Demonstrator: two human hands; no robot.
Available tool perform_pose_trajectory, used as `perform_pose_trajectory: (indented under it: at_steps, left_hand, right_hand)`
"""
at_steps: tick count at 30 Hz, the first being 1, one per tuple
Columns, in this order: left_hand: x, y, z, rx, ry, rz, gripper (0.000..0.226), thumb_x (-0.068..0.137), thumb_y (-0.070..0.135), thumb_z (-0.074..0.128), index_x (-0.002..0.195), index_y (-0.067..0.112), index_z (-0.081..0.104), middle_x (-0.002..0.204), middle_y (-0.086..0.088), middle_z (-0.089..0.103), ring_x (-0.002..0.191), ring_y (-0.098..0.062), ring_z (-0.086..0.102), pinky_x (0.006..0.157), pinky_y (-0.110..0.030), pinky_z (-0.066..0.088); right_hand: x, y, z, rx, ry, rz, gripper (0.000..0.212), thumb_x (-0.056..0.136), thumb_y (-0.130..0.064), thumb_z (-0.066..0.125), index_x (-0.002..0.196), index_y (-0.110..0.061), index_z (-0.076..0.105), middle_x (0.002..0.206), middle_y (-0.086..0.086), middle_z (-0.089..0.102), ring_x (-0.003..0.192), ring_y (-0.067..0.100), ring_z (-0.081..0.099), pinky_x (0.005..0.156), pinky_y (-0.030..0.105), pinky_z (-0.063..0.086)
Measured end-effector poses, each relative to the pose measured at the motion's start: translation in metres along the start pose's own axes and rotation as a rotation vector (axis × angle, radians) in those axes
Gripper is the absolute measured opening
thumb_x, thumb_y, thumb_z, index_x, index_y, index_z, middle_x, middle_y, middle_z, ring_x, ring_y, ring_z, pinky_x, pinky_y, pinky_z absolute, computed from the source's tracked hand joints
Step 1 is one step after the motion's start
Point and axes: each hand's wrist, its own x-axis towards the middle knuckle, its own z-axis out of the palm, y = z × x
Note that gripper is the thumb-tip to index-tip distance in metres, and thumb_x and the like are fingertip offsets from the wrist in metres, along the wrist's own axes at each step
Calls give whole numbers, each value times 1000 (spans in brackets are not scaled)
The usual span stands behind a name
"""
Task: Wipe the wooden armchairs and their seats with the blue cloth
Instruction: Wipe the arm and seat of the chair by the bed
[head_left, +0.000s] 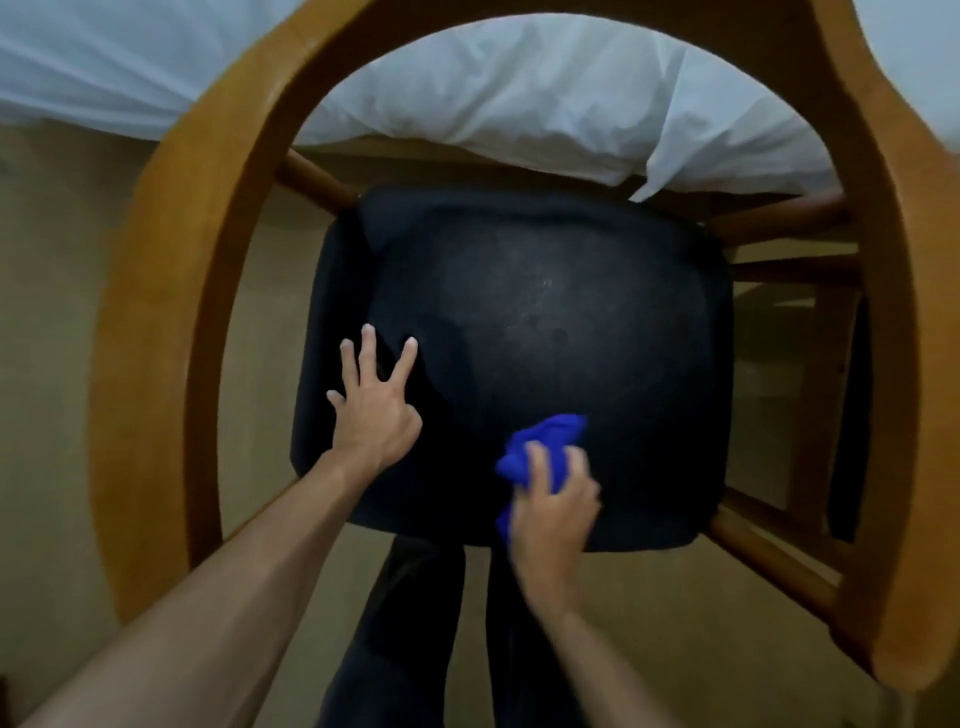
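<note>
I look straight down on a wooden armchair (171, 322) whose curved arm rail rings the view. Its dark padded seat (545, 312) fills the middle. My left hand (371, 400) lies flat on the seat's left part, fingers spread, holding nothing. My right hand (556, 514) is shut on a bunched blue cloth (545, 441) pressed against the seat near its front edge. Part of the cloth hangs out below my palm.
A bed with a white sheet (519, 98) stands just behind the chair. Wooden rungs (769, 540) join the seat to the frame on the right. My dark trouser legs (415, 623) stand at the seat's front. Beige floor (47, 312) lies around.
</note>
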Motion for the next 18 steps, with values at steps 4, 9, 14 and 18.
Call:
perform_pose_trajectory:
  at_steps: [4, 9, 14, 18]
  left_hand:
    - [3, -6, -3, 8, -12, 22, 78, 88, 7, 45, 152, 36, 11, 159, -5, -18, 145, -29, -18, 107, -68, 17]
    - [1, -5, 1, 64, 17, 6, 78, 89, 10, 47, 151, 39, 9, 159, -3, -17, 145, -27, -16, 106, -70, 16]
    - [-2, -5, 5, 76, 41, 9, 79, 89, 10, 47, 151, 39, 8, 158, -3, -18, 145, -27, -17, 105, -71, 17]
    - [-1, -3, 1, 72, 42, 17, 75, 89, 10, 47, 151, 36, 14, 159, -5, -16, 145, -29, -15, 104, -70, 21]
  right_hand:
    - [-63, -60, 35, 5, -243, -595, 57, 75, -14, 66, 127, -33, 51, 132, 10, 42, 91, 24, 49, 68, 34, 48]
    - [-29, 66, 2, -38, -206, -559, 39, 89, -20, 55, 124, -38, 50, 136, 7, 43, 100, 30, 54, 76, 38, 47]
    - [-9, 141, -41, -40, -92, 64, 67, 74, -5, 77, 130, -24, 45, 128, 23, 48, 102, 40, 51, 85, 52, 47]
    - [10, 110, -26, -14, 115, 373, 45, 85, -12, 66, 127, -13, 51, 126, 25, 44, 105, 44, 47, 89, 55, 42]
